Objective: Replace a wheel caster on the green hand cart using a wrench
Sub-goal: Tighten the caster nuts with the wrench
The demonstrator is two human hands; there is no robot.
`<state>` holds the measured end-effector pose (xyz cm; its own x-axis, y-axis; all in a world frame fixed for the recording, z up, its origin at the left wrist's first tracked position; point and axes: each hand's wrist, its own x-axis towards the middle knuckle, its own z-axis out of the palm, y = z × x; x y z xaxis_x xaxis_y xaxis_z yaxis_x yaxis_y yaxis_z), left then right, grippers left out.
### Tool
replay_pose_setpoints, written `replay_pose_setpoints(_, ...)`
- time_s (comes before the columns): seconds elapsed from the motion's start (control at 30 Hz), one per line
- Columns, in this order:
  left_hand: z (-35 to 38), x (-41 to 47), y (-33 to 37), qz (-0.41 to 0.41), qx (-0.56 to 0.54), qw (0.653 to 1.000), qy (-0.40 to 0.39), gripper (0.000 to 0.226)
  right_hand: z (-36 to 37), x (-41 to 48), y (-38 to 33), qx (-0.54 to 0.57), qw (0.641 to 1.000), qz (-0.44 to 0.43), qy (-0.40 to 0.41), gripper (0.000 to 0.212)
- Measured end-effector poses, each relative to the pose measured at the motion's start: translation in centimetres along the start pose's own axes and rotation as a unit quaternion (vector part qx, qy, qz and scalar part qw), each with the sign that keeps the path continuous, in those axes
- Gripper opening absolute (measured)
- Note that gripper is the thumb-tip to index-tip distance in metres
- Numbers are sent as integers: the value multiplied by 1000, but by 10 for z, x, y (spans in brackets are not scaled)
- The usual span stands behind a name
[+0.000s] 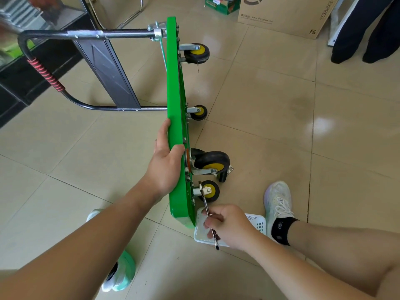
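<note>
1. On the tiled floor (270, 100), the green hand cart (175, 118) stands tipped on one long edge. Its underside faces my right, and it fills the middle of my view.
2. Its black handle (43, 68) reaches out to the left, with red cord wound round one corner.
3. My left hand (165, 163) grips the upper edge of the deck, thumb hooked over the rim, and steadies the cart upright.
4. My right hand (229, 226) is curled round the wrench shaft, low beside the near corner of the cart. It sits in front of a white basket (258, 224) on the floor.
5. Four casters show on the underside: the top far caster (197, 53), the lower far caster (198, 112), the big near caster (211, 162) and the lowest caster (208, 190).
6. Just behind the big near caster, a dark part with a metal plate (224, 175) lies on the floor. It may be a loose caster, but I cannot tell.
7. The wrench (206, 207) runs up from my fist to the base of the lowest caster, close against the deck. Whether its head sits on a nut is too small to see.
8. With all four corners filled, I judge the job mid-way. Either the old caster is not yet off or the new one is being tightened, and I cannot say which. Turning those fasteners and setting the cart back on its wheels are left to do.
</note>
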<state>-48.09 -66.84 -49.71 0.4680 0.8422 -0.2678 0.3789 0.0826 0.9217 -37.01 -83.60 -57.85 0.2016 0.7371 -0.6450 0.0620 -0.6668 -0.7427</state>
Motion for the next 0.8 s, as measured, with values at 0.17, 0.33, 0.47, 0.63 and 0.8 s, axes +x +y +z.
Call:
replay_pose_setpoints(0.17, -1, -2, 2, -5, 2, 1000, 0, 76, 1, -22, -29, 38, 998, 12, -57, 14)
replay_pose_setpoints(0.33, -1, -3, 2, -9, 3, 1000, -2, 78, 2, -25, -49, 89, 993, 28, -67, 16)
replay_pose_setpoints(0.47, 0, -3, 3, -8, 4, 1000, -1, 75, -1, -24, -61, 117, 989, 34, -83, 16)
replay_pose_setpoints(0.63, 0, -2, 2, -3, -1, 1000, -1, 74, 1, -20, -64, 115, 987, 45, -102, 19)
replay_pose_setpoints(0.8, 1, -1, 2, 5, -6, 1000, 1, 76, 1, -20, -65, 159, 980, 45, -108, 24)
